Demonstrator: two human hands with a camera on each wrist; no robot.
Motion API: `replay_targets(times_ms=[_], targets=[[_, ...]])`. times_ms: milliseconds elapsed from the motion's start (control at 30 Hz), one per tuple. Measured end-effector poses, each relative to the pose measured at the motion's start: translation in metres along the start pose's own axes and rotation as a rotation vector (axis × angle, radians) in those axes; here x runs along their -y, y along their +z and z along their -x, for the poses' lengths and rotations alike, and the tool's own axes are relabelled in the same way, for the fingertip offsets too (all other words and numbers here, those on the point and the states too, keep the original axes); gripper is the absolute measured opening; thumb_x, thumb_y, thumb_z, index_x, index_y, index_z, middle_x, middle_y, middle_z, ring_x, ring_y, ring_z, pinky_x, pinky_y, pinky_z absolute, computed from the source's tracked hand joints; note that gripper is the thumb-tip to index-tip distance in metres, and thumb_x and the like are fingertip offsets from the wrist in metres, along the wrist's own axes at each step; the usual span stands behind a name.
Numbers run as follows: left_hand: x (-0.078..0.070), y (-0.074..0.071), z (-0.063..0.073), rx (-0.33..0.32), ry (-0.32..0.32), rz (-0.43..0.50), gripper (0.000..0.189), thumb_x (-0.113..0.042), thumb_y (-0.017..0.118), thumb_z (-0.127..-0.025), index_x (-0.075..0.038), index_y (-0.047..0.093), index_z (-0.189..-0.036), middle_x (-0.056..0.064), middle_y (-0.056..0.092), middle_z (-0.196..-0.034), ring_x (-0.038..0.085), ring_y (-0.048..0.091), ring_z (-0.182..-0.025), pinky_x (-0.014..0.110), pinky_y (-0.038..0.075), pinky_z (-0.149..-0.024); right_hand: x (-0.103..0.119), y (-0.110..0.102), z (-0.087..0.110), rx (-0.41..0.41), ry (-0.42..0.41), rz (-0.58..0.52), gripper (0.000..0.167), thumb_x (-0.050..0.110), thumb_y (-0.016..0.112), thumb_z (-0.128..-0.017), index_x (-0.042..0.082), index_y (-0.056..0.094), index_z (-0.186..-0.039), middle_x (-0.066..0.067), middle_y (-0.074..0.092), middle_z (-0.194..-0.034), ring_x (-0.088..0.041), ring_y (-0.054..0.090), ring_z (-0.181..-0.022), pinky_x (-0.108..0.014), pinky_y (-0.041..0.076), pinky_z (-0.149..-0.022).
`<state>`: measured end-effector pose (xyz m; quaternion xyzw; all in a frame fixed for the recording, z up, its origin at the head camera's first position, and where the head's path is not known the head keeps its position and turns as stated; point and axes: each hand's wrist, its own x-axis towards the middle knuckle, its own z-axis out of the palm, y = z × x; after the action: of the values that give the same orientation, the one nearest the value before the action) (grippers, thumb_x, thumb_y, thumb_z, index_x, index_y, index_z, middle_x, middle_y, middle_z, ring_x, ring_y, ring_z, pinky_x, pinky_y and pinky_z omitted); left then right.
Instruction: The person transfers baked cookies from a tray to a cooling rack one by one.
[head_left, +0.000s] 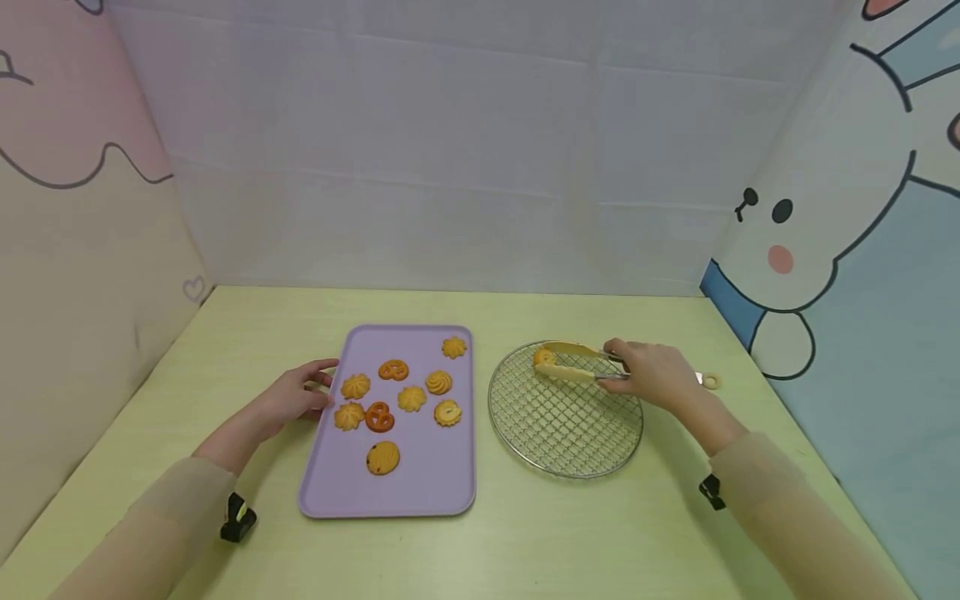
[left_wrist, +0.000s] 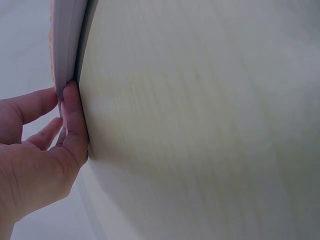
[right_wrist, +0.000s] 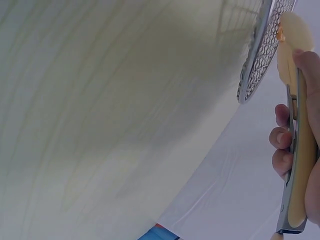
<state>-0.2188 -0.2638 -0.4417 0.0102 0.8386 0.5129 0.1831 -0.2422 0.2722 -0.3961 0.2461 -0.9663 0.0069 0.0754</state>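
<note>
On the left side of the lilac tray [head_left: 427, 492], my left hand [head_left: 298, 393] pinches the rim between thumb and fingers; the left wrist view shows the hand [left_wrist: 47, 145] at the tray's edge [left_wrist: 67, 45] up close. Several cookies lie on the tray, among them a striped round cookie [head_left: 383, 458] and two pretzel-shaped ones [head_left: 379, 417]. My right hand [head_left: 654, 372] grips cream-tipped tongs [head_left: 572, 373] over the far part of a round wire rack [head_left: 567, 433]. Between the tong tips is a small golden cookie [head_left: 544, 357]; whether it touches the rack I cannot tell.
Tray and rack stand side by side on a pale yellow-green table [head_left: 525, 550], a narrow gap between them. A white sheet [head_left: 465, 167] hangs behind the table, and printed panels with cartoon figures [head_left: 840, 250] flank it.
</note>
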Motion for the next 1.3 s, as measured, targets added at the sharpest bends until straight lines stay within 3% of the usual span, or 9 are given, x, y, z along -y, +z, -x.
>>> replay_targets(times_ms=[267,600,1300], targets=[[0.000,0.001,0.000,0.005,0.000,0.002,0.068,-0.001,0.057,-0.088,0.000,0.024,-0.147,0.023,0.040,-0.124,0.022,0.054,-0.090,0.028,0.054,-0.071,-0.003,0.005,-0.002,0.010,0.012,-0.003,0.054,0.049,0.072,-0.076,0.011,0.061,-0.113,0.006,0.057,-0.068,-0.008,0.048,-0.054,-0.028,0.038,-0.044],[0.000,0.002,0.001,0.004,0.001,0.005,0.067,-0.001,0.056,-0.088,0.000,0.024,-0.147,0.023,0.039,-0.124,0.022,0.054,-0.090,0.029,0.055,-0.072,0.001,-0.003,0.001,0.031,0.027,-0.001,0.055,0.049,0.073,-0.075,0.012,0.061,-0.115,0.005,0.057,-0.069,-0.009,0.047,-0.055,-0.027,0.038,-0.046],[-0.001,0.001,0.001,-0.003,0.002,0.005,0.067,0.000,0.057,-0.088,0.001,0.024,-0.147,0.024,0.040,-0.124,0.022,0.055,-0.091,0.029,0.055,-0.072,0.029,-0.041,0.005,-0.089,-0.085,0.020,0.050,0.049,0.074,-0.074,0.016,0.062,-0.109,0.007,0.055,-0.068,-0.006,0.044,-0.054,-0.023,0.034,-0.044]])
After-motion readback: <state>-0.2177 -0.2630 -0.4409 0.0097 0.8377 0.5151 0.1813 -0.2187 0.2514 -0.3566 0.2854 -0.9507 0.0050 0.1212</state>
